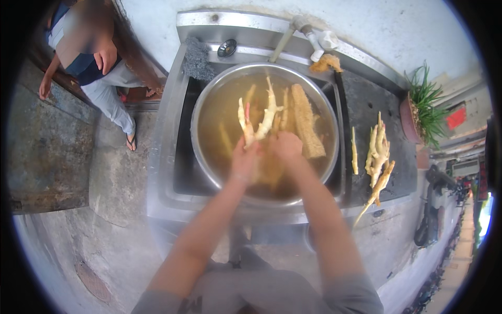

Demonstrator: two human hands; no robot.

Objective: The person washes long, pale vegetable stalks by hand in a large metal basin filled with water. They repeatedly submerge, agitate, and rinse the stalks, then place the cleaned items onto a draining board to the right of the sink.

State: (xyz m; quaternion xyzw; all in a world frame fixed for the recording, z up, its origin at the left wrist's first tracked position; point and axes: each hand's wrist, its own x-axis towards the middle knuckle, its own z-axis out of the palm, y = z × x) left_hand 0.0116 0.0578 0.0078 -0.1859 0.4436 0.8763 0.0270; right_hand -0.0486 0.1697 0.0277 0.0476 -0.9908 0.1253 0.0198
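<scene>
A round metal basin (195, 143) full of cloudy brown water stands in the sink. My left hand (246, 157) is closed around the base of a pale, forked ginger root (268, 117), whose prongs point away from me. Beside it my right hand (287, 146) is at the water; what its fingers hold, if anything, is hidden. More roots lie under the cloudy water, blurred. To the right of that hand, a long piece of loofah (305, 121) floats against the basin's right side. Several pale roots (378, 151) lie on the dark counter to the right, next to a thin separate piece (354, 151).
The stainless sink's rim (160, 157) surrounds the basin. Behind are grey scouring mesh (197, 59), a black drain strainer (227, 48), a tap (313, 43) and brown fibre (326, 63). A potted plant (411, 117) stands right. Another person (106, 78) is at the upper left.
</scene>
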